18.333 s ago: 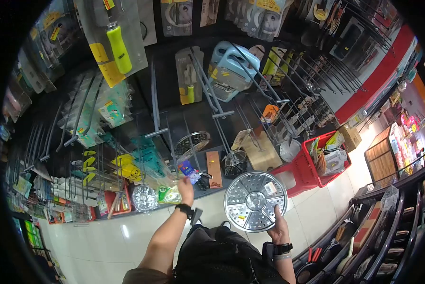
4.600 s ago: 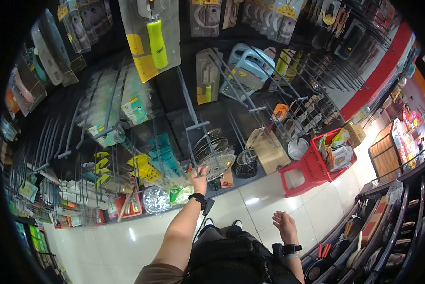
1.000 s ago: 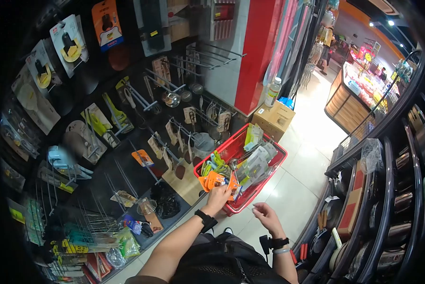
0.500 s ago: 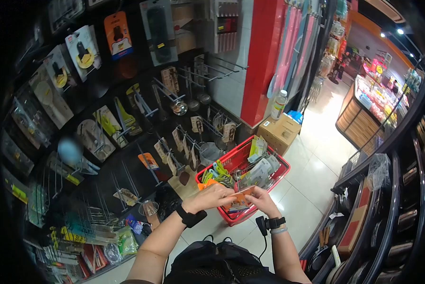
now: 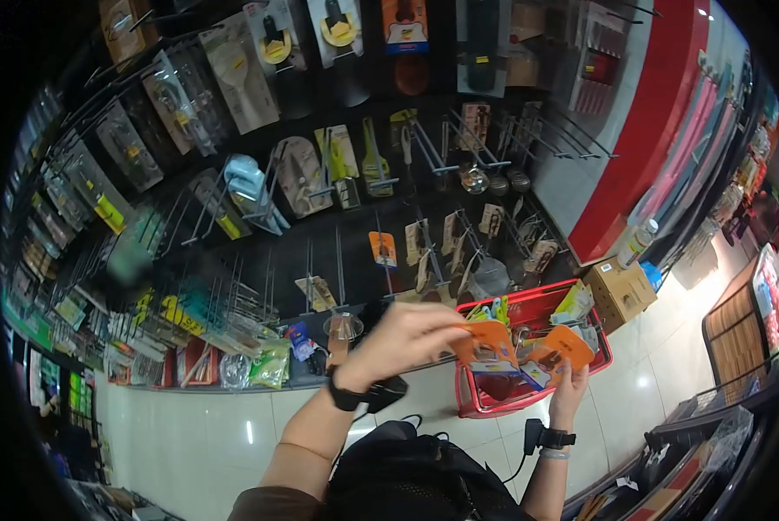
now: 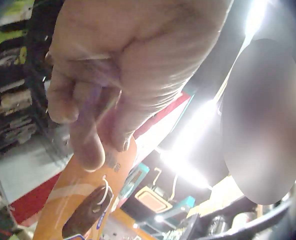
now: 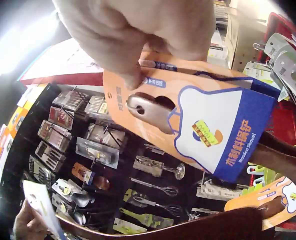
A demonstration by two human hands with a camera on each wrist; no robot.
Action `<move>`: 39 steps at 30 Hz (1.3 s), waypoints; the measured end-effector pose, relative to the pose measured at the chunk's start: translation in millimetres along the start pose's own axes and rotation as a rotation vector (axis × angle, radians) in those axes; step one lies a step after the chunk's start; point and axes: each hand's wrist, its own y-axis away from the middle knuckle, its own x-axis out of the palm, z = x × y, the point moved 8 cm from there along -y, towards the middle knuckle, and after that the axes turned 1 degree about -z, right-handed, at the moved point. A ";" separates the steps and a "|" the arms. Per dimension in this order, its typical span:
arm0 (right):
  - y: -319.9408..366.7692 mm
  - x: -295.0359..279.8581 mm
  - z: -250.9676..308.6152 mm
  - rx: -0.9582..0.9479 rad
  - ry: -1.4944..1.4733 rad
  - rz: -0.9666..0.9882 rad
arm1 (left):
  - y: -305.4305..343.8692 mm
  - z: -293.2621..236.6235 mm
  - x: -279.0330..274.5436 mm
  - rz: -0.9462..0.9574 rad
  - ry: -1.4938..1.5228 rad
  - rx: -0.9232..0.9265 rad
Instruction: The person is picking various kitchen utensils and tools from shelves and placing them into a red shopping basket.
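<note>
Over the basket in the head view, my left hand pinches an orange-carded wooden spatula at the top of its card. Its brown handle shows below my fingertips in the left wrist view. My right hand grips a second carded wooden spatula, thumb on the front of the card. In the right wrist view its label reads "Wooden Shovel", and another card edge shows close behind it. The two cards are spread apart, leaning toward each other at their lower ends.
A red basket on the tiled floor holds green-handled tools and carded goods. Behind it stands a cardboard box with a bottle on top. Metal display hooks project from the dark wall, one carrying an orange-carded tool.
A second ago my left hand held orange cards at the basket and my right was empty. Both hands then met on them; now each holds a card, apart. The head view has turned left.
</note>
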 end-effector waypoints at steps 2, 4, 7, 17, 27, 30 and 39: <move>-1.4 -9.3 -0.8 -0.027 -0.004 -0.058 | 19.6 -10.8 -40.6 -0.149 0.064 -0.096; -3.7 -17.1 1.4 -0.028 -0.076 -0.110 | 38.0 -17.5 -67.9 -0.215 0.092 -0.106; -9.4 -22.9 17.7 -0.093 -0.042 -0.156 | 56.8 14.3 -77.9 -0.212 0.116 -0.111; 3.0 -49.5 51.4 -0.182 -0.101 -0.269 | 85.7 308.0 -15.6 -0.269 -0.191 -0.596; 36.0 -80.3 66.4 -0.180 -0.115 -0.467 | 38.9 373.5 -29.1 -0.438 -0.292 -0.494; 40.6 -73.9 66.6 -0.178 -0.109 -0.518 | 26.2 375.9 -32.8 -0.457 -0.220 -0.464; 36.0 -70.6 50.0 -0.142 -0.151 -0.499 | 18.3 379.0 -44.1 -0.391 -0.425 -0.515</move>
